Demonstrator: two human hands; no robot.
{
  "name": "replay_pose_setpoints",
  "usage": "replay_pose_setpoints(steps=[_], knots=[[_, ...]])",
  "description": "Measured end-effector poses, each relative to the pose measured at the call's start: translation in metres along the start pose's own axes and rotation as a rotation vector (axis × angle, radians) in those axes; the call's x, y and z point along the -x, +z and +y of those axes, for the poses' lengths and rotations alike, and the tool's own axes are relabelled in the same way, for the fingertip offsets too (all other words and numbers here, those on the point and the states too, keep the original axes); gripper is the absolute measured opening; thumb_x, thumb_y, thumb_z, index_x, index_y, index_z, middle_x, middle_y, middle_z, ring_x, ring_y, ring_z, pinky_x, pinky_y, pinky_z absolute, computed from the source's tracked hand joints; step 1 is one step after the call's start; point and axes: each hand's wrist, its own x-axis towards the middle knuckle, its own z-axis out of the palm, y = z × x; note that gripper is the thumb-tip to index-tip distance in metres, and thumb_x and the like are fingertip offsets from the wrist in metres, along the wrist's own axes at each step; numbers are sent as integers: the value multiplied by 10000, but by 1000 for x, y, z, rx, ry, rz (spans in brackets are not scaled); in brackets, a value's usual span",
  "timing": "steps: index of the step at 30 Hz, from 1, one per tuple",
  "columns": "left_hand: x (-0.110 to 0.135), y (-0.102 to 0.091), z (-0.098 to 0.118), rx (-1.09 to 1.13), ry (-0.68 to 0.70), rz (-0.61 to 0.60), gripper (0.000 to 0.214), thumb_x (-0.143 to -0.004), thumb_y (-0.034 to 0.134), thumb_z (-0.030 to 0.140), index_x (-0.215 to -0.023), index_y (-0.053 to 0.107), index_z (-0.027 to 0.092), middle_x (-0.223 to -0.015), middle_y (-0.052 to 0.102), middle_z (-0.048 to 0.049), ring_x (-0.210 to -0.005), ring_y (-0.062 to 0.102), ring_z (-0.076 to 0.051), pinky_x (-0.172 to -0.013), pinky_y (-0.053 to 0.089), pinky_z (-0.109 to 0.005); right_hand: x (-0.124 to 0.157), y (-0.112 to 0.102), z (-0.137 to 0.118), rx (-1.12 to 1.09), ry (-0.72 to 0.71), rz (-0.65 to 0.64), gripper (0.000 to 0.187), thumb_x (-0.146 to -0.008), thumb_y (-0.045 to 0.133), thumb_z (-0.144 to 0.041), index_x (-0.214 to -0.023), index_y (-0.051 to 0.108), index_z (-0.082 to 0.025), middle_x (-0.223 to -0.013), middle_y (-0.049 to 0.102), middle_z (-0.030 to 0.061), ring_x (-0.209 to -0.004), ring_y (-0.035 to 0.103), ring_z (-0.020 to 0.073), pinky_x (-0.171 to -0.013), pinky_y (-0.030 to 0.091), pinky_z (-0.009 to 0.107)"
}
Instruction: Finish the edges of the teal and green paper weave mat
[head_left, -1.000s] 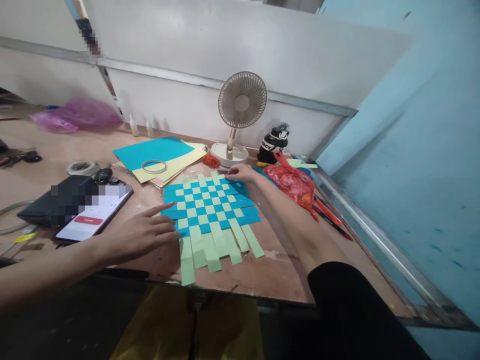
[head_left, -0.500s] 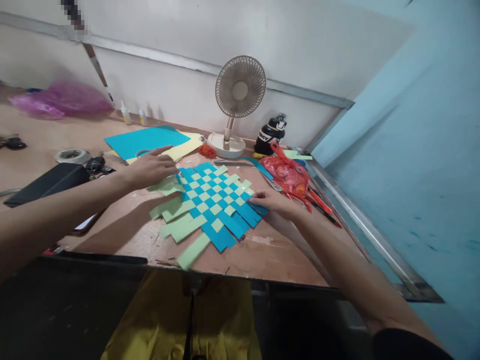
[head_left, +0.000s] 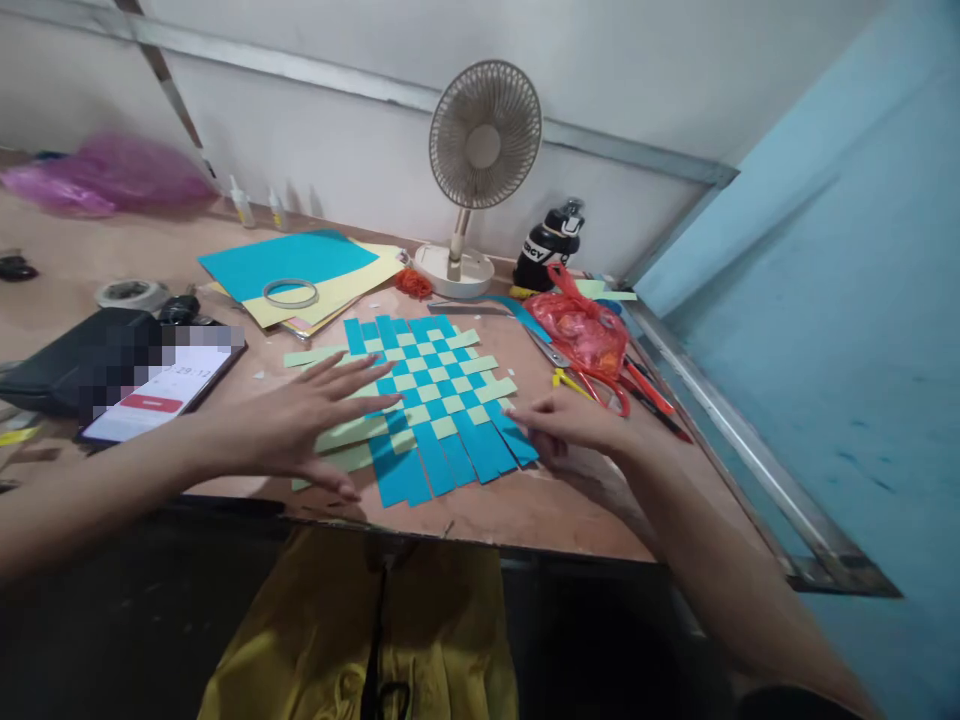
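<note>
A woven paper mat [head_left: 441, 375] of blue and pale green strips lies on the table in a checkerboard, with loose strip ends sticking out at its edges. My left hand [head_left: 319, 415] is spread open over the mat's left side, fingers apart, hiding part of the pale green strips. At the right edge, my right hand [head_left: 559, 420] has its fingertips closed on the mat's border, the other fingers curled under. The thumb's exact contact is hard to see.
Behind stand a fan [head_left: 484, 150] and a black bottle [head_left: 547, 245]. Scissors [head_left: 551, 355] lie beside a red plastic bag [head_left: 574, 325]. Blue paper sheets [head_left: 289, 265] bear a tape ring [head_left: 291, 293]. A phone [head_left: 169, 385] and black case [head_left: 79, 360] sit left.
My left hand has come down and nearer, from beside the paper sheets to over the mat's left side. The mat has turned, its blue ends now pointing more toward me. My right hand stays at its edge.
</note>
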Motion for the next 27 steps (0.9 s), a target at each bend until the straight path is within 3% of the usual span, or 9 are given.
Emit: replay_pose_setpoints(steps=[2, 4, 6, 8, 13, 17, 21, 24, 27], knots=[[7, 16, 7, 41, -13, -62, 971, -735, 527, 772, -1521, 172, 325, -1605, 100, -77, -1457, 159, -350, -1173, 109, -524, -4, -3, 8, 98, -116, 392, 510, -829, 518, -649, -657, 618, -179, -608, 630, 25, -573, 586, 151, -527, 413, 245], [11, 27, 9, 60, -58, -105, 906, -797, 485, 734, -1524, 104, 350, -1603, 75, -50, -1464, 116, -342, -1173, 75, -520, -12, -3, 17, 138, -274, 590, 389, -860, 546, -544, -867, 681, -180, -840, 691, 55, -746, 630, 177, -630, 461, 261], [12, 32, 7, 68, -79, -127, 827, -847, 454, 693, -1518, 97, 369, -1598, 77, -24, -1466, 103, -328, -1173, 58, -505, -21, 0, 25, 151, -414, 547, 341, -870, 569, -460, -1054, 673, -193, -1015, 684, 78, -856, 639, 190, -704, 490, 283], [12, 35, 2, 65, -74, -131, 787, -861, 440, 683, -1512, 124, 376, -1593, 95, -13, -1465, 119, -317, -1174, 44, -488, -27, 4, 31, 195, -503, 464, 338, -867, 593, -423, -1118, 662, -207, -1065, 669, 86, -901, 639, 200, -748, 503, 308], [8, 38, -13, 49, -56, -134, 738, -872, 442, 668, -1502, 184, 383, -1586, 148, -4, -1460, 178, -290, -1175, 43, -449, -28, 11, 31, 277, -585, 449, 308, -876, 611, -406, -1117, 674, -225, -1042, 653, 84, -961, 630, 224, -838, 506, 375], [6, 28, -7, 103, -35, -78, 621, -925, 447, 564, -1487, 261, 378, -1569, 245, 4, -1443, 248, -268, -1187, 53, -452, -24, 16, 24, 284, -703, 490, 322, -838, 671, -404, -1118, 675, -245, -1148, 625, 88, -1098, 586, 244, -958, 470, 428], [4, 19, 5, 172, 26, -114, 571, -940, 464, 469, -1474, 326, 320, -1551, 313, -29, -1422, 303, -269, -1184, 165, -456, -28, 20, 24, 283, -871, 377, 383, -841, 674, -390, -1198, 638, -256, -1249, 607, 93, -1181, 554, 240, -1017, 450, 444], [3, 22, 5, 166, 53, -115, 538, -944, 460, 414, -1456, 365, 276, -1539, 343, -60, -1398, 351, -254, -1158, 255, -433, -33, 22, 27, 288, -884, 302, 358, -867, 645, -377, -1203, 639, -256, -1252, 621, 104, -1155, 581, 238, -1001, 467, 449], [1, 25, 2, 171, 63, -78, 519, -926, 491, 377, -1430, 404, 292, -1501, 412, -57, -1354, 419, -256, -1136, 296, -435, -36, 23, 29, 281, -888, 310, 336, -869, 645, -373, -1181, 654, -249, -1226, 641, 108, -1134, 596, 239, -991, 475, 450]])
